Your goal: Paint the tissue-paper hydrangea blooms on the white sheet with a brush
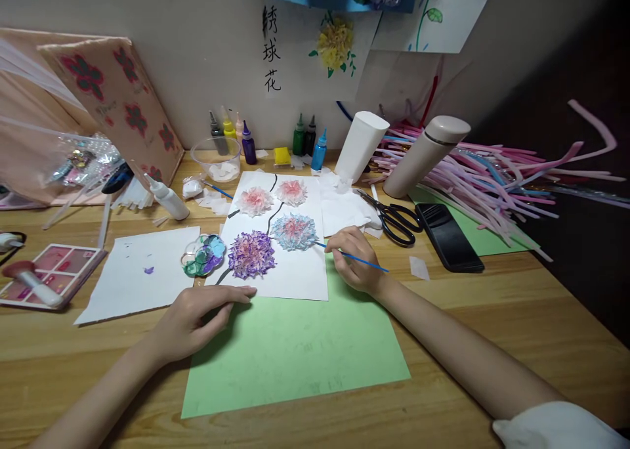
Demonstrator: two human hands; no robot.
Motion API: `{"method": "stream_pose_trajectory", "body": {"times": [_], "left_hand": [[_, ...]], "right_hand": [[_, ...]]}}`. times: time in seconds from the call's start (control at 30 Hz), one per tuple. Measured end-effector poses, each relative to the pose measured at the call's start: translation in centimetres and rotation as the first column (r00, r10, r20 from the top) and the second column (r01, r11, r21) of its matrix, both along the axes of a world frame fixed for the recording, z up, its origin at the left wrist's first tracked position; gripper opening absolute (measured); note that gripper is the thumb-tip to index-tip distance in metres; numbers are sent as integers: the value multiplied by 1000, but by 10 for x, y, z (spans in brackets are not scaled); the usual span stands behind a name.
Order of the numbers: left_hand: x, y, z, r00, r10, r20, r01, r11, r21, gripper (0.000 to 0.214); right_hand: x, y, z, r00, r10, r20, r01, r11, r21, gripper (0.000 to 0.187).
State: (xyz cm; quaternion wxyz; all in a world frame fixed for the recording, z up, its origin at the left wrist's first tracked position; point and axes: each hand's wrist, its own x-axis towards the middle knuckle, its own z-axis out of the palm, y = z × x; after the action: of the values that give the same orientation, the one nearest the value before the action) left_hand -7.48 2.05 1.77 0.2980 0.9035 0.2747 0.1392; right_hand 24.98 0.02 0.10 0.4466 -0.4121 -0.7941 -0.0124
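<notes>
A white sheet [295, 275] with several tissue-paper flowers lies on a green paper [295, 350]. My right hand [352, 258] pinches a thin blue paintbrush [364, 261] whose tip touches the right edge of the blue-and-pink flower [294, 231]. My left hand [197, 318] rests flat on the table, fingers stretched out, fingertips on the white sheet's lower left corner, just below the purple flower [251, 254]. Two pink flowers [254, 201] sit higher on the sheet. A flower-shaped paint palette [204, 255] lies left of the sheet.
Small paint bottles [249, 144] and a plastic bowl [216, 157] line the wall. Scissors [394, 219], a black phone [447, 237], a beige flask [426, 153] and a heap of pink strips [492, 173] lie to the right. A glue bottle [167, 198], a white sheet [142, 272] and a makeup palette [54, 275] lie to the left.
</notes>
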Motion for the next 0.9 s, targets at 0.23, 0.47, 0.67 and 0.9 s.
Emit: {"method": "stream_pose_trajectory", "body": {"times": [0.23, 0.47, 0.67, 0.9], "left_hand": [[-1, -1, -2, 1000, 3, 13, -3, 1000, 1, 29], [0, -1, 1, 1000, 8, 10, -8, 1000, -7, 30], [0, -1, 2, 1000, 10, 11, -10, 1000, -12, 29], [0, -1, 0, 1000, 16, 5, -16, 1000, -27, 30]], "right_hand": [[-1, -3, -3, 999, 38, -7, -38, 999, 14, 18], [-1, -1, -3, 1000, 6, -19, -6, 1000, 10, 19], [-1, -1, -2, 1000, -17, -1, 17, 1000, -3, 19], [-1, 0, -3, 1000, -1, 18, 2, 1000, -22, 19]]}}
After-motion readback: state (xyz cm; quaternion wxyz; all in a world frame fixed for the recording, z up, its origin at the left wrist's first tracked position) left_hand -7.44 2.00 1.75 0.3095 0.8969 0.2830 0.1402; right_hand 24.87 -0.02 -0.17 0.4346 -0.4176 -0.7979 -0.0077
